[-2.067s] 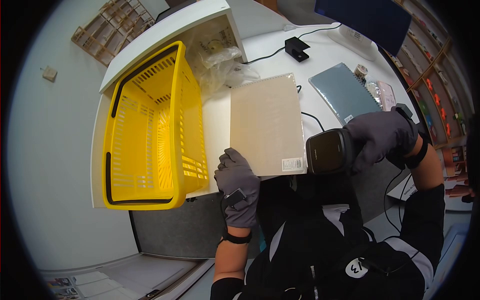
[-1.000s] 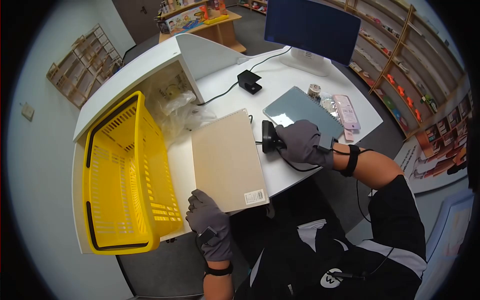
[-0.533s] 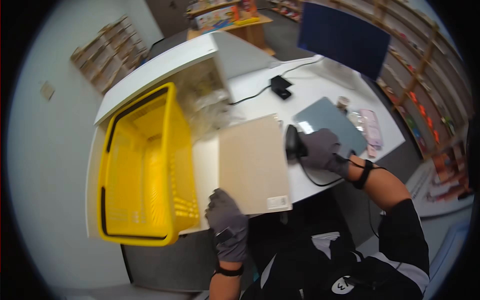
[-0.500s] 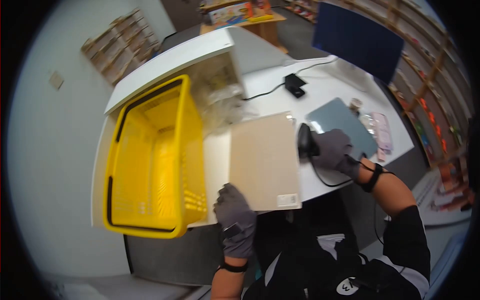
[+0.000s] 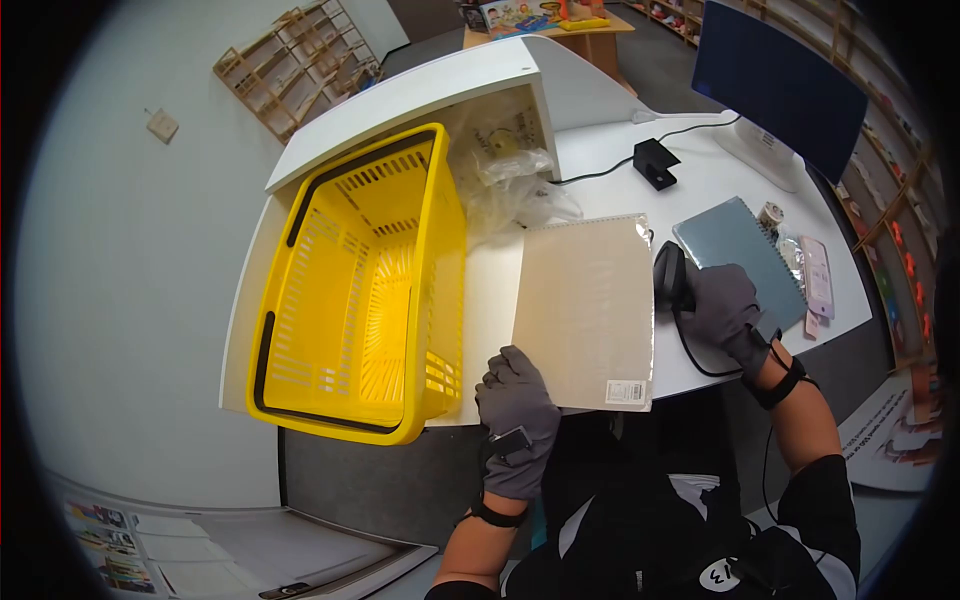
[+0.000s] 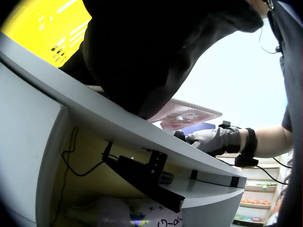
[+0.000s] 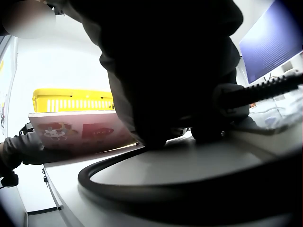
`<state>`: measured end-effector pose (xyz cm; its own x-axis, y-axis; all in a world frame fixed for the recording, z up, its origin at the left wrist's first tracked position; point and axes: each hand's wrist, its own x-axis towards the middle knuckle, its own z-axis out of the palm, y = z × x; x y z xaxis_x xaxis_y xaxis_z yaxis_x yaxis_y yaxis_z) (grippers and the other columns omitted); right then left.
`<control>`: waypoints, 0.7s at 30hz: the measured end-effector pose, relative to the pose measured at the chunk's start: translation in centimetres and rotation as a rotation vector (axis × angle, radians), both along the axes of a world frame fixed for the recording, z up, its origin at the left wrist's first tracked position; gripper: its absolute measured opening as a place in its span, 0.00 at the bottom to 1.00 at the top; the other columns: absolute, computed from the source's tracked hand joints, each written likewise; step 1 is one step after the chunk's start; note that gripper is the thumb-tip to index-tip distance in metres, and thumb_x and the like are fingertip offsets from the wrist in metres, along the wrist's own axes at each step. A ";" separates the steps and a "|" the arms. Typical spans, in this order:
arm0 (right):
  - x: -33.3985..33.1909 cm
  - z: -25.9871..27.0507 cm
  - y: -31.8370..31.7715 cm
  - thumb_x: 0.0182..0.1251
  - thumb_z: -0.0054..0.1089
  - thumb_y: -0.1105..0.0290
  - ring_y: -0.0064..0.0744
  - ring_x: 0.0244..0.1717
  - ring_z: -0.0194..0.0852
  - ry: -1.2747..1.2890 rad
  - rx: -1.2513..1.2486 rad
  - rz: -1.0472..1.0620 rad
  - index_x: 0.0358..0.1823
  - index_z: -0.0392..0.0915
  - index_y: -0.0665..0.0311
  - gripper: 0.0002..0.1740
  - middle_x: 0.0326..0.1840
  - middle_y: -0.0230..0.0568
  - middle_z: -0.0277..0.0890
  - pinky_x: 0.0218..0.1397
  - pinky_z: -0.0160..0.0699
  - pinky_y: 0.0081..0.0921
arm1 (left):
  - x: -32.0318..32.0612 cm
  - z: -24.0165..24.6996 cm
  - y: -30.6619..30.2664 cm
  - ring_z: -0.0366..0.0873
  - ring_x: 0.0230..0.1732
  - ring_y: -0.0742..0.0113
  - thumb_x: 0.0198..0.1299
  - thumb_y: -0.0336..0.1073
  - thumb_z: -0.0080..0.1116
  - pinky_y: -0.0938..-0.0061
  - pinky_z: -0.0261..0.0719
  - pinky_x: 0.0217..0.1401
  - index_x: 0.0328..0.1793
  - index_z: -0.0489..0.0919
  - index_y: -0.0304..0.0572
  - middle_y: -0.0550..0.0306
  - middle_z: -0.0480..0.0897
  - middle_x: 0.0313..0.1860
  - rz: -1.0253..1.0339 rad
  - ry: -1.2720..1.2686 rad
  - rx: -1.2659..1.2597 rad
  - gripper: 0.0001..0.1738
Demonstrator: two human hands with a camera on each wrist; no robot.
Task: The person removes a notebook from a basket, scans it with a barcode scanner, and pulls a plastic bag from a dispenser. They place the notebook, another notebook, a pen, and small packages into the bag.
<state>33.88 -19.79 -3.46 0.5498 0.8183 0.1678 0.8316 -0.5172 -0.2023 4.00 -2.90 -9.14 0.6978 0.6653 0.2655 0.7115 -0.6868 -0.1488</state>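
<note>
My gloved left hand (image 5: 520,410) grips the near left corner of a beige spiral notebook (image 5: 583,300) in a clear wrapper. A white barcode label (image 5: 625,391) is stuck at the notebook's near right corner. Seen low from the right wrist, the notebook's pink printed underside (image 7: 85,135) is tilted up above the desk. In my gloved right hand (image 5: 724,308) is a black handheld barcode scanner (image 5: 673,277), held beside the notebook's right edge. The scanner's cable (image 7: 94,172) loops over the desk. Dark glove shapes hide most of the finger contact in both wrist views.
Left of the notebook stands a yellow basket (image 5: 455,300), with crumpled clear plastic bags (image 5: 515,185) behind it. A blue-grey spiral notebook (image 5: 742,255), a pink packaged item (image 5: 818,278), a black stand (image 5: 656,164) and a monitor (image 5: 780,85) are on the white desk.
The scanner has moved from beside the barcode label to farther back along the notebook's right edge, its face turned from upward to sideways. The left hand keeps its grip; the head view has swung.
</note>
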 end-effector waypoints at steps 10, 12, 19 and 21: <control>0.1 -0.6 -0.2 0.56 0.86 0.57 0.61 0.37 0.93 -0.045 0.041 -0.019 0.47 0.90 0.56 0.20 0.33 0.48 0.91 0.45 0.91 0.54 | 0.0 0.2 0.3 0.90 0.46 0.49 0.67 0.39 0.65 0.57 0.85 0.49 0.78 0.76 0.22 0.37 0.88 0.57 -0.034 0.010 0.030 0.37; 0.0 -0.8 -0.3 0.56 0.86 0.57 0.61 0.37 0.93 -0.052 0.038 -0.017 0.47 0.90 0.56 0.20 0.33 0.48 0.91 0.45 0.91 0.54 | -0.2 0.2 0.0 0.90 0.47 0.48 0.67 0.40 0.65 0.56 0.85 0.49 0.78 0.76 0.22 0.37 0.88 0.58 -0.019 0.028 0.009 0.37; 0.3 -1.0 -0.4 0.56 0.86 0.57 0.61 0.37 0.93 -0.019 0.011 -0.008 0.48 0.89 0.56 0.22 0.32 0.48 0.91 0.45 0.91 0.54 | -0.1 0.2 0.0 0.91 0.47 0.48 0.68 0.43 0.66 0.55 0.86 0.48 0.79 0.76 0.24 0.38 0.88 0.57 -0.004 0.024 -0.019 0.38; 0.1 -0.8 -0.3 0.56 0.86 0.58 0.61 0.37 0.93 -0.014 0.038 -0.002 0.48 0.89 0.55 0.21 0.32 0.48 0.91 0.44 0.91 0.53 | -0.2 0.1 0.1 0.91 0.47 0.49 0.68 0.44 0.67 0.55 0.86 0.48 0.79 0.76 0.24 0.39 0.88 0.56 -0.005 0.016 -0.016 0.38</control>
